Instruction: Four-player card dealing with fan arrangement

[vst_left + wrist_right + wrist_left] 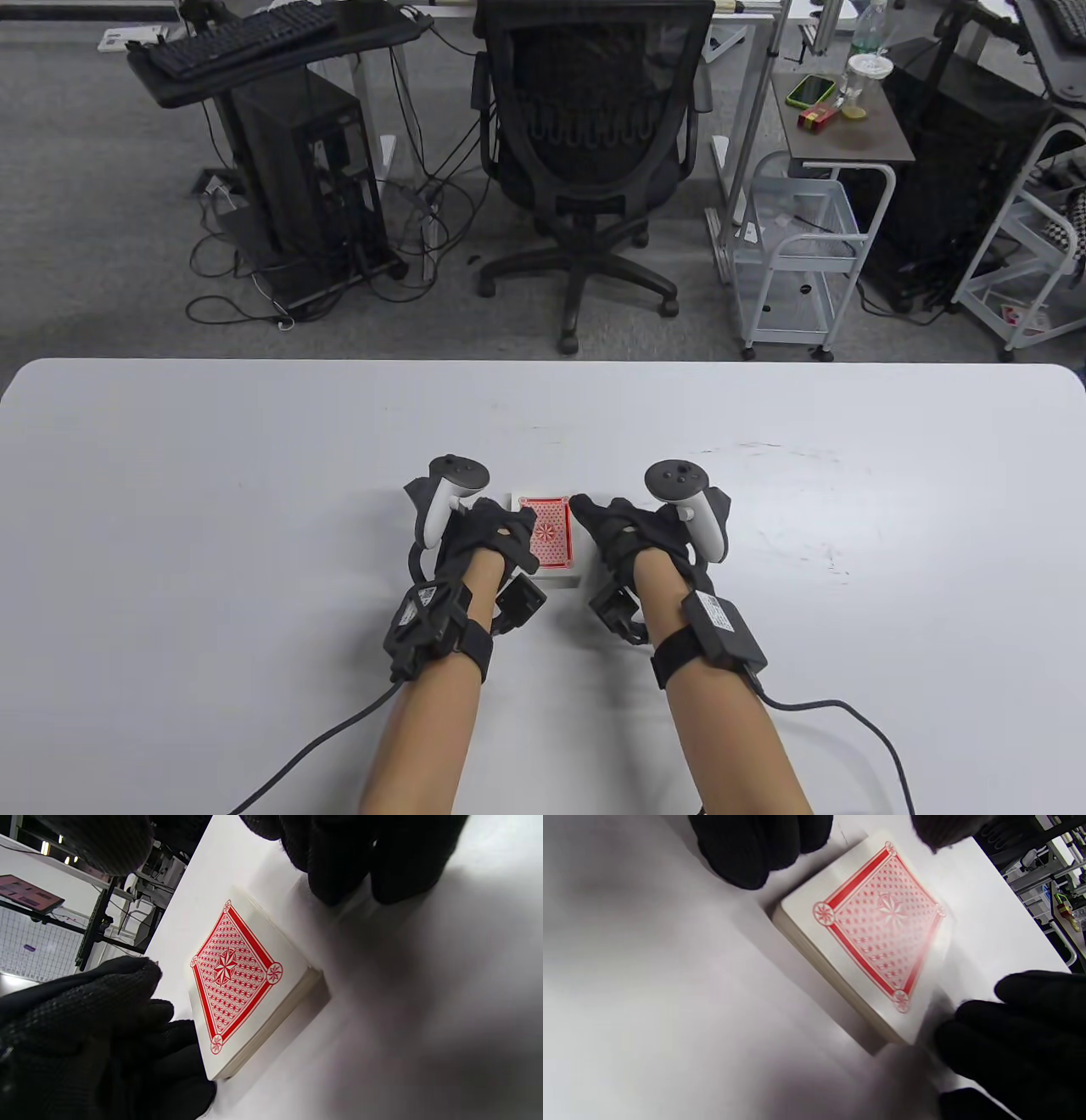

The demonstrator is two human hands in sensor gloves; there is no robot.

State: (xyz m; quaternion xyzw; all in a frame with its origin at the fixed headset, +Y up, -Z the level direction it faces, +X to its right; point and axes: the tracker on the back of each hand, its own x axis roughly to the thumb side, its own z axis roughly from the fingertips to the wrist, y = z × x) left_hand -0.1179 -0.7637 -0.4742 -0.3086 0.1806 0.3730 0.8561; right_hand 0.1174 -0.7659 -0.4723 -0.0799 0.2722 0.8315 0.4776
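A squared-up deck of cards (550, 536) with a red patterned back lies face down and flat on the white table (212, 475). My left hand (501, 539) sits at its left long edge and my right hand (607, 526) at its right long edge, both with fingers loosely curled downward. In the left wrist view the deck (878, 929) has my left fingers (755, 849) just beside one edge and the right hand (1018, 1035) by the opposite edge. In the right wrist view my right fingers (360, 857) hover near the deck (237, 984); the left hand (93, 1035) is against its other side. Neither hand plainly grips it.
White tabletop stretches wide to both sides and toward the far edge (543, 363). Glove cables (848, 713) trail off my wrists over the near table. Beyond the table stand an office chair (594, 144) and a white cart (797, 246).
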